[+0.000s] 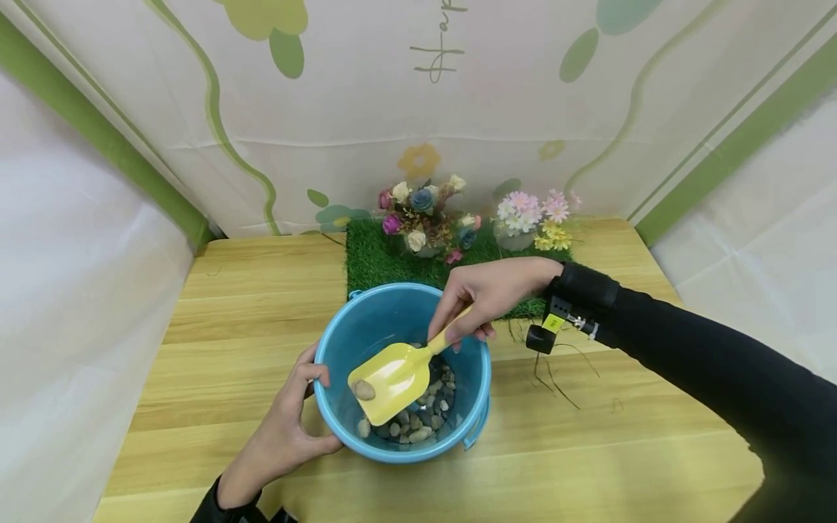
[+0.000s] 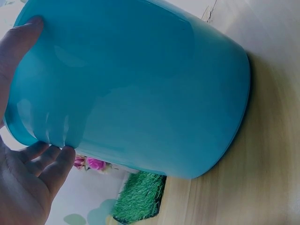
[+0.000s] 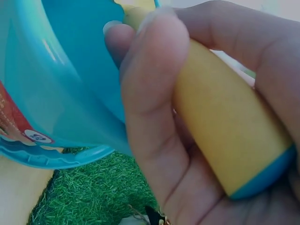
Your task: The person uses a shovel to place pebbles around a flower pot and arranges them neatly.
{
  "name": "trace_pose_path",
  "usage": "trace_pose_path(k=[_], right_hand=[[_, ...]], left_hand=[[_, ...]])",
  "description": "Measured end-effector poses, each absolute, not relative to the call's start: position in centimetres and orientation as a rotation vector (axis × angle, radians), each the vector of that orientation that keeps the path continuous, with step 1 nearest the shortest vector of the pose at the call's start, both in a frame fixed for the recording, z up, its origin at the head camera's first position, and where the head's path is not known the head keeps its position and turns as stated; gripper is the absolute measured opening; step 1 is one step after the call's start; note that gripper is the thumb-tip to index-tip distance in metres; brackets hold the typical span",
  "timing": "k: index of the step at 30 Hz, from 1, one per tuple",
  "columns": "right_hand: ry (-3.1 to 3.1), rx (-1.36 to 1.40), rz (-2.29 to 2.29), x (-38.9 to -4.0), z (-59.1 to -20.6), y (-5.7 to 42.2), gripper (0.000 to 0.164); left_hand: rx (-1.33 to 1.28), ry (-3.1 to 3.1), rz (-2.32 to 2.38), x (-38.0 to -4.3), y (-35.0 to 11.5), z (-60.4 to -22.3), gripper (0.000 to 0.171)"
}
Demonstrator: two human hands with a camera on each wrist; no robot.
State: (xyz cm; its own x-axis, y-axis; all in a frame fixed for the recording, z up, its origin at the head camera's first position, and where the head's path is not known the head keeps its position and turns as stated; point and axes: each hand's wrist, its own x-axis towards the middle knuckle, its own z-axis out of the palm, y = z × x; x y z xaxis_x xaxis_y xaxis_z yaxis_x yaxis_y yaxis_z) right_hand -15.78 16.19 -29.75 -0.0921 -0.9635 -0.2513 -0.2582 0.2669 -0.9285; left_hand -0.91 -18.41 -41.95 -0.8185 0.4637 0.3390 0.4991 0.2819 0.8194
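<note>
The yellow scoop (image 1: 399, 378) bears a stone (image 1: 363, 390) above pebbles (image 1: 421, 434) in the blue bucket (image 1: 402, 456), your right hand (image 1: 484, 294) curled round the scoop's handle, your left hand (image 1: 288, 436) gripping the rim, so you're apparently mid-scoop, needing a level lift.

Right arm (image 1: 686, 363) extends from lower right, forearm angled up-left. Right wrist (image 1: 554, 276) bent, right hand (image 1: 477, 294) pointing down-left, digits curled in a grip. Left hand (image 1: 284, 432) low, left of it, thumb (image 2: 21, 40) spread wide from fingers (image 2: 58, 171), C-shaped hold.
</note>
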Motion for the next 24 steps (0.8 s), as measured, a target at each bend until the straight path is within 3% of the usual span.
trace_pose_path(k=[24], right_hand=[[1.859, -1.093, -1.067, -15.4, -28.8, 23.2, 0.03]], left_hand=[[-0.941, -2.477, -1.605, -0.9, -18.4, -42.0, 0.073]])
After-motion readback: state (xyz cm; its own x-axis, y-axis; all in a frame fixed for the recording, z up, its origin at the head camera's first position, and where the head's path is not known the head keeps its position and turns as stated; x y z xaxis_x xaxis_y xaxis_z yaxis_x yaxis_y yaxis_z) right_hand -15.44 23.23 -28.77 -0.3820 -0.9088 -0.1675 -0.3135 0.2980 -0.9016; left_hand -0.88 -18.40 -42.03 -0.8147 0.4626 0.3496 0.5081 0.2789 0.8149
